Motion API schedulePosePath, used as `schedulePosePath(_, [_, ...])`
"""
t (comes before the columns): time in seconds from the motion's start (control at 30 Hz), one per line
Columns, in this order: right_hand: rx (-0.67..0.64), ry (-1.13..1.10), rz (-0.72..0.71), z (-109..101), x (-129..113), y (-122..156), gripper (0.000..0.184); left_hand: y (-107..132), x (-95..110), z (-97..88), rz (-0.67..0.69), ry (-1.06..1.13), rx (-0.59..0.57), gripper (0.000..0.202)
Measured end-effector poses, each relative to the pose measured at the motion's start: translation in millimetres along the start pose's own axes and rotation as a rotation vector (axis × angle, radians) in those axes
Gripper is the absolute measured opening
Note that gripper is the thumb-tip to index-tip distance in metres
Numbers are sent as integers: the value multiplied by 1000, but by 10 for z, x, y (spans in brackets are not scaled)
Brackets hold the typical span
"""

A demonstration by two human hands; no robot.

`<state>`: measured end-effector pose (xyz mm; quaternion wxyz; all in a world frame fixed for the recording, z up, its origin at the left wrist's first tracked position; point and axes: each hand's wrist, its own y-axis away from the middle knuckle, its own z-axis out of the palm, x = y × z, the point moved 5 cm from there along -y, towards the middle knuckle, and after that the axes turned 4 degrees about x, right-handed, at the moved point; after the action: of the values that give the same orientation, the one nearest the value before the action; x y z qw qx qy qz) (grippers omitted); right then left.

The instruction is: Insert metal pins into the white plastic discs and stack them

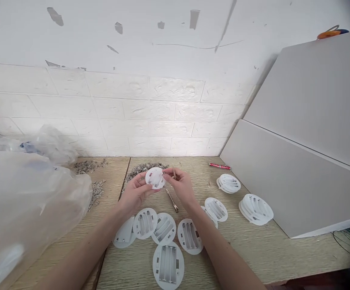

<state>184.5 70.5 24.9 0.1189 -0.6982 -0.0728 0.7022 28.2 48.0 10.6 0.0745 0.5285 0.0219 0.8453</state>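
One white disc (153, 177), two hands (135, 190) (181, 185)

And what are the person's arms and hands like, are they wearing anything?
The left hand and right hand are bare, with no gloves, rings or watch that I can see. The left forearm and right forearm show no sleeves either.
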Motion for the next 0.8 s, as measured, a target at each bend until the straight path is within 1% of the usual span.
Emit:
schedulePosePath(0.1, [35,93,-56,-29,-37,4,21,-17,20,-4,17,-6,-2,45])
schedulePosePath(0.2, [38,162,-84,-38,-57,4,21,-19,36,5,50,-54,-33,43])
schedulePosePath(0.33, [28,159,-55,-26,-23,0,21,10,71,37,105,-156,-102,39])
schedulePosePath(0.5, [46,84,14,-14,56,-5,24,37,68,83,107,-188,-181,38])
schedulePosePath(0.6, [55,79,22,-18,61,-6,24,34,52,87,94,-185,-191,45])
schedulePosePath(0.73, [41,188,-43,-19,-5,6,21,38,43,82,70,-198,-189,63])
schedulePosePath(0.8, [48,220,-57,-22,-29,14,19,41,41,79,60,-221,-199,66])
